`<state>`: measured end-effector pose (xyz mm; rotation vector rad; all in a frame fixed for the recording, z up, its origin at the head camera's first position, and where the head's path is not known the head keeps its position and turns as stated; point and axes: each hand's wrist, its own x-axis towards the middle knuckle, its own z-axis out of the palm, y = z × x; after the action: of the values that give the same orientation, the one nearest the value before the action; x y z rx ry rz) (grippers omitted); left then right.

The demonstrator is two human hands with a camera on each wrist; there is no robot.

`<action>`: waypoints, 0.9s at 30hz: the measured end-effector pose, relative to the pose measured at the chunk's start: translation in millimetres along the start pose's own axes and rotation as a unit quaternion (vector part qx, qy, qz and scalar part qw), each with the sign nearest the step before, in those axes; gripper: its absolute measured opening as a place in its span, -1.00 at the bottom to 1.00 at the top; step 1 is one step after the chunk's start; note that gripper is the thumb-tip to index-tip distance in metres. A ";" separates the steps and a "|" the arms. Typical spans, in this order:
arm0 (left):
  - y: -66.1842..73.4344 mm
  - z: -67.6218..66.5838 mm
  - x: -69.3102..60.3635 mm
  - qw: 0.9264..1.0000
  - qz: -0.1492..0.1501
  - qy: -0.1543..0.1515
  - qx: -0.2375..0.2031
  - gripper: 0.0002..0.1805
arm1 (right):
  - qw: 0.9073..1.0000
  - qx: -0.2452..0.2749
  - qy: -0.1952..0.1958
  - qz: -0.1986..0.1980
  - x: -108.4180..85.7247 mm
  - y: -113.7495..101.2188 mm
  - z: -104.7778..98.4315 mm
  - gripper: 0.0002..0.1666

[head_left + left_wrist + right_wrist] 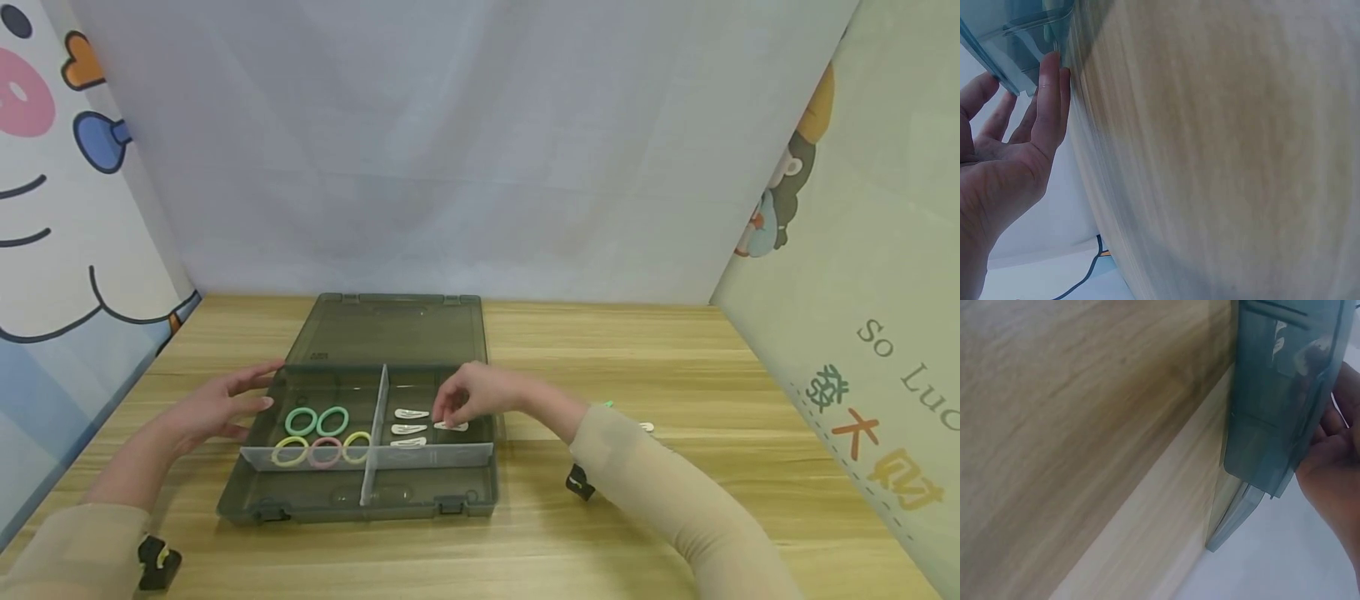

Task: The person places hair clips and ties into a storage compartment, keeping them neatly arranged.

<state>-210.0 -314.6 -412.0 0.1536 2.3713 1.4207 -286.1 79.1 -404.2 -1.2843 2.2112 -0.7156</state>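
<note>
A dark translucent organizer box [251, 492] lies with its lid [397, 333] folded back. My left hand [217, 407] rests at the box's left side, fingers spread and touching its wall; the left wrist view shows its fingertips at the box edge. My right hand [476, 392] reaches into the right compartment, pinching a white snap hair clip [452, 427] between thumb and fingers. To its left lie several clips in a column, including a white hair clip [408, 429]. In the left compartment are green hair ties [288, 423], yellow ones and a pink hair tie [326, 466].
Pale dividers [382, 392] split the box. Right of it, partly behind the right sleeve [637, 475], a white clip [647, 427] and a bit of green [609, 404] show on the wooden table [600, 342]. Printed cloth walls stand around the table.
</note>
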 end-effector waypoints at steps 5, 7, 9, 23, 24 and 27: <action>-1.8 -0.3 1.9 1.000 0.002 -0.002 0.000 -0.21 | 1.000 -0.021 -0.016 -0.009 1.5 -1.0 2.9 -0.91; -2.4 -0.5 2.2 1.000 0.001 -0.001 0.000 -0.21 | 0.999 -0.033 -0.021 -0.007 2.0 -1.3 4.1 -0.93; -2.8 -0.8 2.5 1.000 0.002 0.000 -0.001 -0.21 | 0.998 -0.049 -0.026 -0.004 2.7 -1.5 5.5 -0.94; -0.7 -1.0 1.7 1.000 -0.003 0.001 0.007 -0.22 | 0.986 -0.166 -0.030 0.009 4.4 -6.9 12.2 -0.93; -0.9 -1.1 1.7 1.000 -0.003 0.002 0.008 -0.22 | 0.985 -0.169 -0.029 0.011 4.2 -7.1 12.6 -0.92; -1.1 -1.0 1.3 1.000 -0.005 0.001 0.007 -0.21 | 0.983 -0.180 -0.027 0.018 3.8 -7.0 13.8 -0.89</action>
<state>-211.4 -315.6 -412.8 0.1439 2.3816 1.4000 -274.5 70.1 -410.5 -1.4057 2.3869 -0.2666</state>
